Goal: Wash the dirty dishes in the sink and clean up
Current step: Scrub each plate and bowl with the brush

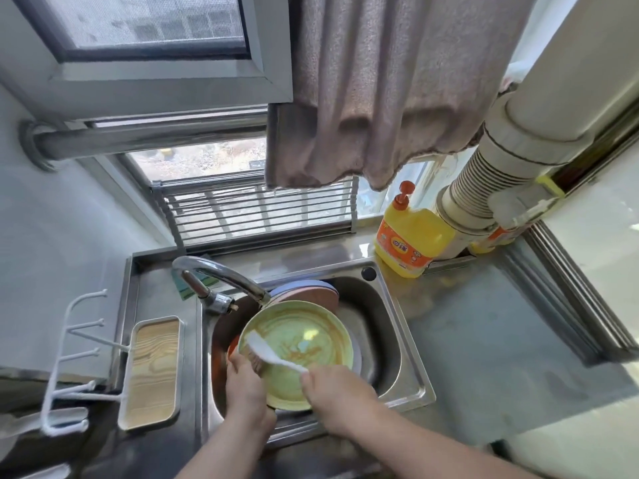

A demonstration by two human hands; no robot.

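A pale green plate smeared with brown sauce is tilted over the steel sink. My left hand grips its left rim. My right hand holds the white handle of a dish brush, whose head lies on the plate's left part. Behind the green plate, a pink plate and a bluish plate lean stacked in the sink. A red dish shows under the green plate's left edge.
The curved tap arches over the sink's back left. A yellow detergent bottle stands on the steel counter at the back right. A wood-bottomed white tray and a white hook rack sit left of the sink.
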